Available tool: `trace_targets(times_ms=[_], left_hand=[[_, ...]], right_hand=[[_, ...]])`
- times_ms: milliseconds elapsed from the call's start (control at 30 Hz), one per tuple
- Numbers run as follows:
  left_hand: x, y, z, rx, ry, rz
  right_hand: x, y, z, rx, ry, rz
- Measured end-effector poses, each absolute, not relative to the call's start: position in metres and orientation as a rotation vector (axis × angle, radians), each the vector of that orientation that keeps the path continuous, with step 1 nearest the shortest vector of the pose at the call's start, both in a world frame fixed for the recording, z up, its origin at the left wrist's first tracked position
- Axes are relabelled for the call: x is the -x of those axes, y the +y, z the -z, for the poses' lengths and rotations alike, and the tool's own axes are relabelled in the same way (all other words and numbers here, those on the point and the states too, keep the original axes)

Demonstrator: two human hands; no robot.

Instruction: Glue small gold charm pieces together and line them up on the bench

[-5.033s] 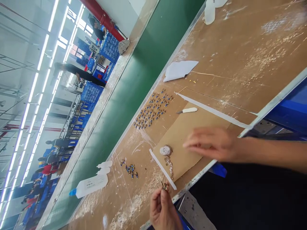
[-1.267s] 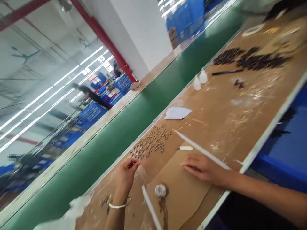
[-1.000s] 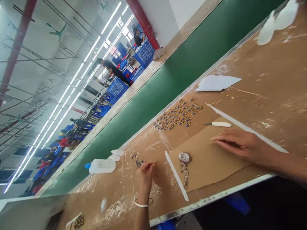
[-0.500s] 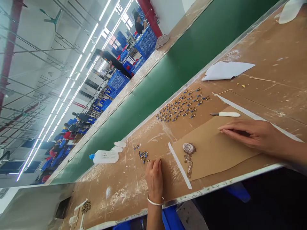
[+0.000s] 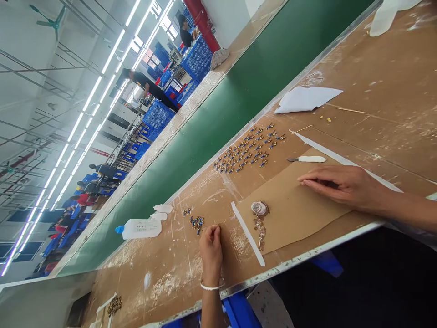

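My left hand (image 5: 210,250) rests on the brown table by a small pile of blue and gold pieces (image 5: 197,222); its thumb and fingers are pinched, and anything between them is too small to make out. Over the cardboard sheet (image 5: 293,209), my right hand (image 5: 336,184) has thumb and forefinger together, their contents hidden or too small. Just beyond it lies a white-handled knife (image 5: 311,159). Rows of blue and gold pieces (image 5: 246,150) are spread further back. A round lump of pale paste (image 5: 260,208) sits on the cardboard, with a brown smear below it.
A white bottle with a blue cap (image 5: 141,228) lies at the left near the green belt (image 5: 191,150). White paper (image 5: 307,99) lies at the back right. Another pile of small pieces (image 5: 114,305) is at the lower left. People stand among blue crates in the distance.
The view has shifted, so the table items appear further left. Both hands remain pinched in nearly the same places over the table.
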State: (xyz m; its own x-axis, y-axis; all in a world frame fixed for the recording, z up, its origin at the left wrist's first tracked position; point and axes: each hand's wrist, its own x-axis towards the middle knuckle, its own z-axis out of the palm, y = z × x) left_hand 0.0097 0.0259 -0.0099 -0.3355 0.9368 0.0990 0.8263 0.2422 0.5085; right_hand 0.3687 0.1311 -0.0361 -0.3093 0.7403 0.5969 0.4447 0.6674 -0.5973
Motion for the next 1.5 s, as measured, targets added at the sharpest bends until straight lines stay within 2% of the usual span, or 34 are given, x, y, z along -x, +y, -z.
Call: trace_targets(times_ms=[167,333,967,1267,1500], left_hand=[[-0.024,0.024,0.000,-1.475,2.200,-0.625],[-0.038,0.024,-0.004,-1.409,2.324,-0.543],[-0.040,0.025,-0.004,-1.584,2.485,-0.415],[-0.028,0.012,-0.004,-1.500,2.545,-0.524],[-0.002,-0.008,0.001,-1.435,2.721,-0.796]], right_hand=[[-0.369,0.132,0.034,0.925,-1.961,-0.430],[-0.370,0.132,0.032,0.907,-1.977,-0.395],[-0.370,0.130,0.030,0.936,-1.997,-0.401],[-0.370,0.131,0.034,0.967,-2.000,-0.397],[-0.369,0.130,0.031,0.972,-1.995,-0.358]])
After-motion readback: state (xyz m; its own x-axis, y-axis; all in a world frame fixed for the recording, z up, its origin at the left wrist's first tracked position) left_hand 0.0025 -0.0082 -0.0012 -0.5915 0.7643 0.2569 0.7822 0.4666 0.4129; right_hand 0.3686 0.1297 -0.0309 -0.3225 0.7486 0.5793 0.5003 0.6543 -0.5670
